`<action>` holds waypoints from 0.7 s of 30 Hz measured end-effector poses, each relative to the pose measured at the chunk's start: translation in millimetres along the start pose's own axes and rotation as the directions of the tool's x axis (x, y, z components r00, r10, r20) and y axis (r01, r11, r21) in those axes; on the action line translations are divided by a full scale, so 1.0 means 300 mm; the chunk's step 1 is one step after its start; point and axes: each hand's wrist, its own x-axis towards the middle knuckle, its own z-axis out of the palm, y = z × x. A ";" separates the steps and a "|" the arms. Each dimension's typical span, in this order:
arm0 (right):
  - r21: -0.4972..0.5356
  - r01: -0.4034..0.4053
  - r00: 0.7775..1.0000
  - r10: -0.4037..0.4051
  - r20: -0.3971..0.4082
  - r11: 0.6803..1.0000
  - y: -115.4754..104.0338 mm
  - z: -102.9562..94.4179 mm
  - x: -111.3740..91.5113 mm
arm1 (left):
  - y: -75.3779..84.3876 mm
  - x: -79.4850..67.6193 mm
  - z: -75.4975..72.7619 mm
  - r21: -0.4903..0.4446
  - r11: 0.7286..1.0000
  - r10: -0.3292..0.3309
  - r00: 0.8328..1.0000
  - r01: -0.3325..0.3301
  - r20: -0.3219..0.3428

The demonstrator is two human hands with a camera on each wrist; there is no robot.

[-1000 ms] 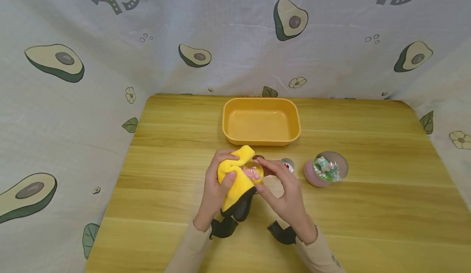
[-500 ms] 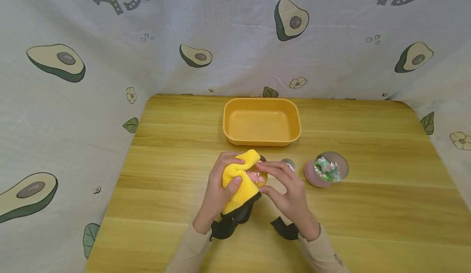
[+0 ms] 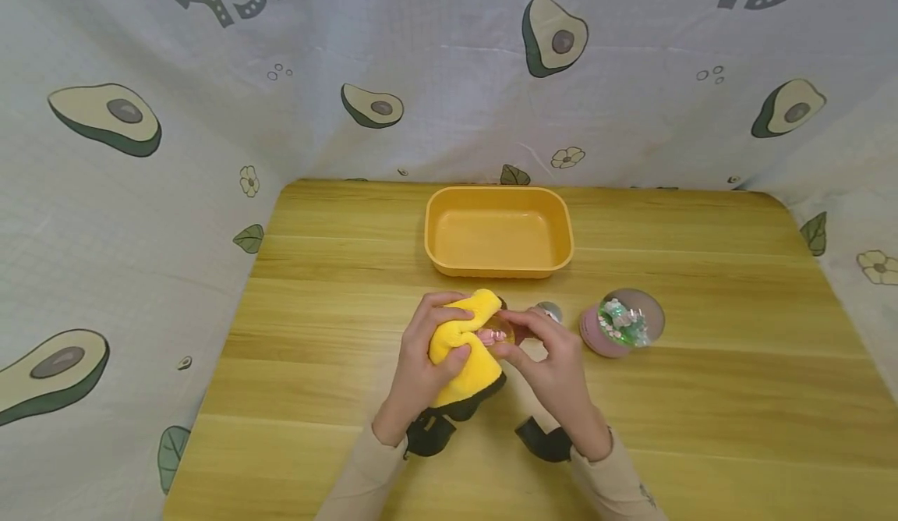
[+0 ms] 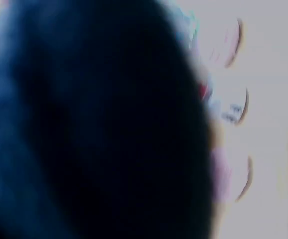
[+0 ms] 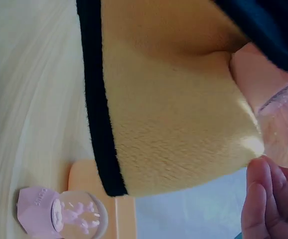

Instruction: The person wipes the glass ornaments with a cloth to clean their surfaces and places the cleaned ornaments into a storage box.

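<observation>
My left hand grips a yellow cloth with dark edging, its thumb pressed on the front. The cloth wraps the left side of a small snow globe with a pink figure inside. From the other side my right hand pinches the globe with thumb and fingers. Close up in the right wrist view, the clear dome of the snow globe shows right at the cloth's edge, above curled fingers. Dark fabric blocks much of the left wrist view.
An orange-yellow tray stands behind the hands. To the right is a larger snow globe on a pink base, and a smaller globe is partly hidden by the right hand. Another pink-based globe appears in the right wrist view.
Both hands have shifted slightly right with the cloth and snow globe. The cloth now covers more of the globe's dome. The tray and the larger globe stay in place.
</observation>
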 end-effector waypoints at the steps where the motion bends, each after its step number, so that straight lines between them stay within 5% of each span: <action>1: -0.005 0.009 1.000 -0.009 -0.002 1.000 0.000 0.002 0.002 | -0.001 -0.003 0.001 -0.029 0.999 -0.043 0.999 0.043 -0.018; 5: 0.023 0.120 0.993 -0.120 0.003 0.992 0.005 0.006 0.011 | -0.001 -0.009 -0.007 -0.180 0.964 -0.207 0.977 0.194 -0.055; 8: 0.035 0.256 0.966 -0.257 0.016 0.966 0.012 0.009 0.018 | -0.001 -0.008 -0.017 -0.270 0.928 -0.281 0.958 0.259 -0.047; 15: 0.043 0.401 0.915 -0.402 0.025 0.915 0.015 0.010 0.032 | 0.002 -0.004 -0.022 -0.336 0.891 -0.310 0.950 0.306 0.041; 21: 0.035 0.409 0.913 -0.409 -0.012 0.912 0.024 0.000 0.028 | 0.015 -0.004 -0.012 -0.257 0.927 -0.271 0.961 0.274 0.048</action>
